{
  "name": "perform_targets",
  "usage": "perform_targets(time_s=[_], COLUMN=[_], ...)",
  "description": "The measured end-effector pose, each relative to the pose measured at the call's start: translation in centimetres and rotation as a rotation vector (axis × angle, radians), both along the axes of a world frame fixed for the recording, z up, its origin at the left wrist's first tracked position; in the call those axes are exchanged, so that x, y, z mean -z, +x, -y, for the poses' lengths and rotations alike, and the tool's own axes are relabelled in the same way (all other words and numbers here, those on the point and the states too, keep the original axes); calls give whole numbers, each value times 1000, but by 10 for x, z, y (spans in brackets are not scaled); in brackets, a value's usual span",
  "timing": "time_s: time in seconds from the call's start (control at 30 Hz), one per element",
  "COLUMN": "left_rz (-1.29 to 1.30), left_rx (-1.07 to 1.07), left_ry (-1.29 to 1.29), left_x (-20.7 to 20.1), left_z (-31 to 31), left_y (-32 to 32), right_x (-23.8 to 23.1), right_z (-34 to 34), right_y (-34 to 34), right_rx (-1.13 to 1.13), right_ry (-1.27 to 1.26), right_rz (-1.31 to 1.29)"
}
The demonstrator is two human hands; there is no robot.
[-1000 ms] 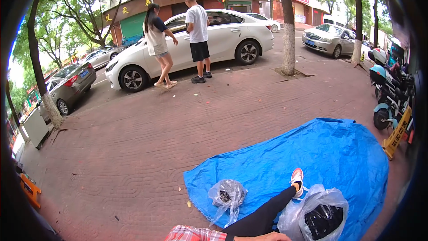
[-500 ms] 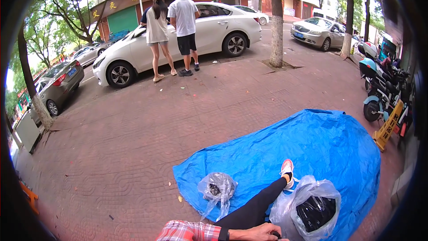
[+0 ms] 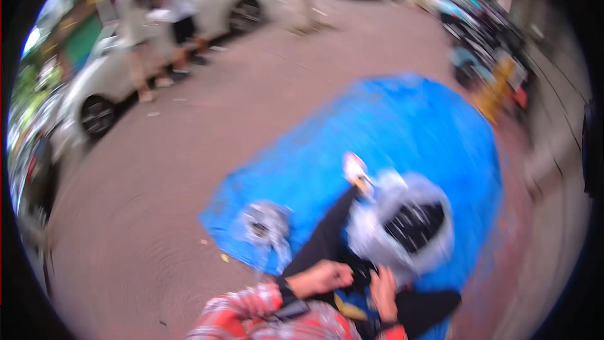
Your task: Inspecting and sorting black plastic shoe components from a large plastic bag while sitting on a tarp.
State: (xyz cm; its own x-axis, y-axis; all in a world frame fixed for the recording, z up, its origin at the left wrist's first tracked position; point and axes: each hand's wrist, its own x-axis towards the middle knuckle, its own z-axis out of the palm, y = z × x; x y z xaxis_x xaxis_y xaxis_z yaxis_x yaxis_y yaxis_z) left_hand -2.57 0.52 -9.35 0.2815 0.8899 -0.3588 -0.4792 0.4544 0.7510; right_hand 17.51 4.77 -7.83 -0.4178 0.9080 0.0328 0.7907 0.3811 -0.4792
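Observation:
Over my lap, my left hand (image 3: 328, 276) is closed, its fingertips toward a small dark thing (image 3: 360, 273). What that thing is, the blur hides. Just right of it is my right hand (image 3: 383, 293), its fingers pointing up and smeared by motion. Beyond my hands, a large clear plastic bag (image 3: 365, 223) stands with its mouth turned up, and shiny black pieces (image 3: 415, 225) show inside. A smaller clear bag (image 3: 267, 221) with something dark in it lies to the left of my outstretched leg. Both bags rest on a blue tarp (image 3: 409, 126).
Red paving (image 3: 189, 170) surrounds the tarp. Two people (image 3: 179, 19) stand by a white car (image 3: 233, 0) at the far left. Parked scooters (image 3: 472, 31) and a yellow floor sign (image 3: 497, 91) are at the right. A tree trunk (image 3: 303, 0) rises at the back.
The view has swung down and to the right, so the scene has shifted left and up. Both hands now show over my lap, where only one showed low at the edge before.

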Motion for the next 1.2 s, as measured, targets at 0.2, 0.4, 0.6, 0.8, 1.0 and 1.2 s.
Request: perform_targets(time_s=[0.2, 0.4, 0.6, 0.8, 1.0, 1.2], left_rz=[254, 184, 104, 194, 101, 261], left_rx=[4, 160, 17, -5, -25, -60], left_ry=[-335, -230, -159, -133, -92, -83], left_x=[-37, -55, -82, -60, -71, -69], left_z=[6, -19, 17, 10, 13, 7], left_y=[-27, 1, -21, -10, -13, -13], right_x=[-48, -13, 18, 52, -64, -93], right_z=[-23, -132, -161, -162, -135, -104], right_y=[-18, 35, -42, -5, -5, 18], right_rx=[102, 261, -29, 138, 280, 118], right_ry=[-94, 146, 302, 151, -524, -497], right_rz=[-577, -373, 247, 206, -389, -939])
